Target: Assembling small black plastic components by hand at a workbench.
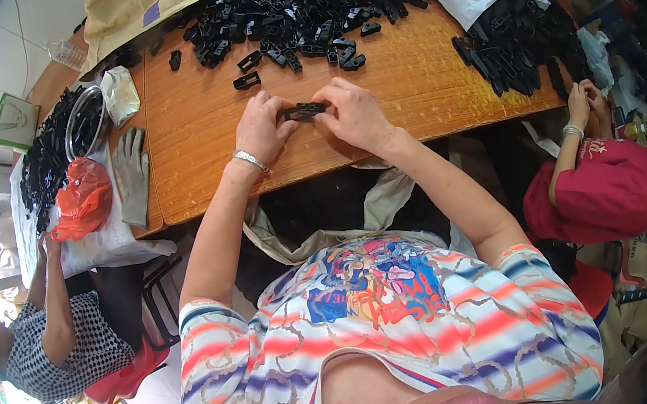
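Black part over table, between hands, nearer than far pile. Step likely goes best with even, light pinch at both ends, part level, fingertips clear of middle. Left hand: thumb and fingers gripping part's left end; part lies just right of fingertips, touching. Right hand: pinching right end; part lies left of fingertips, touching too.

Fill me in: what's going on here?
The wearer's left hand and right hand hold a small black part between them over the wooden table. A heap of loose black pieces lies beyond. One co-worker sits at the left, another at the right, each by more black pieces; what they hold is unclear.
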Action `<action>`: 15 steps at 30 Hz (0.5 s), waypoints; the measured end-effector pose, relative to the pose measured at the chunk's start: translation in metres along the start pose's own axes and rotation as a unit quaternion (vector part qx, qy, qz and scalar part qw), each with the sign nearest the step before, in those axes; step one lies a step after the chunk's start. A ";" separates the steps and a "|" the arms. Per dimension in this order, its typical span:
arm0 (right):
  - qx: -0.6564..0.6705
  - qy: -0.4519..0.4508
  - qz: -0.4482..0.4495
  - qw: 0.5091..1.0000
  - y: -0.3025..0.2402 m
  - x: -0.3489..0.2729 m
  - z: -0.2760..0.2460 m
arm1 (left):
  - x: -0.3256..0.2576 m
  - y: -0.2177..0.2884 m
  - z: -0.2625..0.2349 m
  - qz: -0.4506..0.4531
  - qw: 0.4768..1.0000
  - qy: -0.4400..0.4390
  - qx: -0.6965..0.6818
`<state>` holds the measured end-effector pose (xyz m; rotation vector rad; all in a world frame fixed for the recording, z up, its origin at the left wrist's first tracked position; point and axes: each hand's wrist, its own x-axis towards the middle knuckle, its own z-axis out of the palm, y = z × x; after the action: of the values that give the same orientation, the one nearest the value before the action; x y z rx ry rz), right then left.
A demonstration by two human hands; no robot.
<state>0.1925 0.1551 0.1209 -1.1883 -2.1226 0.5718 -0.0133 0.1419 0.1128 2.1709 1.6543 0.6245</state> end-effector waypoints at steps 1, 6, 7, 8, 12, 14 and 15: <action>-0.012 -0.002 -0.031 0.999 -0.002 0.004 0.004 | 0.000 -0.001 0.002 0.000 1.000 0.006 0.000; -0.036 -0.023 -0.044 0.998 0.001 0.014 0.014 | 0.001 -0.001 0.006 0.007 1.000 0.020 -0.014; -0.043 -0.033 -0.045 0.997 0.001 0.015 0.014 | 0.002 -0.001 0.006 0.002 1.000 0.018 -0.016; -0.051 -0.042 -0.046 0.997 0.002 0.016 0.015 | 0.002 -0.002 0.006 -0.003 1.000 0.016 -0.019; -0.073 -0.062 -0.058 0.994 0.002 0.020 0.014 | 0.005 -0.010 0.003 -0.031 0.995 -0.020 -0.098; -0.075 -0.068 -0.064 0.993 0.000 0.022 0.015 | 0.008 -0.018 0.002 -0.096 0.978 -0.025 -0.185; -0.074 -0.069 -0.066 0.993 -0.001 0.021 0.014 | 0.005 -0.011 0.002 -0.109 0.984 -0.016 -0.138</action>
<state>0.1736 0.1715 0.1178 -1.1044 -2.3760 0.4553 -0.0196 0.1500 0.1061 1.7687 1.6507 0.7042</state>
